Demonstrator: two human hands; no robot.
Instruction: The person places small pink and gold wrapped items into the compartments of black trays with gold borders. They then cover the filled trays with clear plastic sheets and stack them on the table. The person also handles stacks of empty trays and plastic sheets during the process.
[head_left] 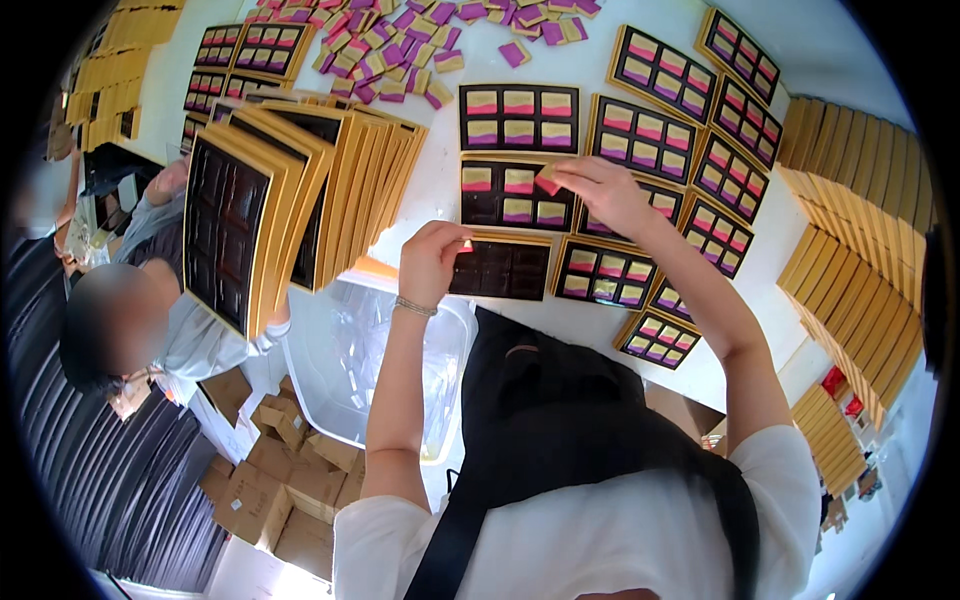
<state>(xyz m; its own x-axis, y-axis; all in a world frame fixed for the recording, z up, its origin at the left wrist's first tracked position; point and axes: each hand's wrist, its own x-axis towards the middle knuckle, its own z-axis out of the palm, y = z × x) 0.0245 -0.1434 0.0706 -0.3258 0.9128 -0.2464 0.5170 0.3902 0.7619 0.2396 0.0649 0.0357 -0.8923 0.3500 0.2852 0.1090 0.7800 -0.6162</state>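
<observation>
Translucent plastic tub (pixel 308 385), crumpled clear film (pixel 348 345) inside; brown cardboard boxes (pixel 254 500) lie nearby; dark ridged surface (pixel 125 470), far left; grey-clad co-worker (pixel 208 342).

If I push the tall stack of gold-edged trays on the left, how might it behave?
The stack may slide or topple, since its layers sit unevenly. It's probably heavy overall, with so many layers. The outermost tray seems fairly stiff, keeping its flat rectangular shape.

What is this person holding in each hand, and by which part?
The right hand pinches a pink and gold packet by its right side. The left hand pinches another packet; where exactly is unclear.
</observation>
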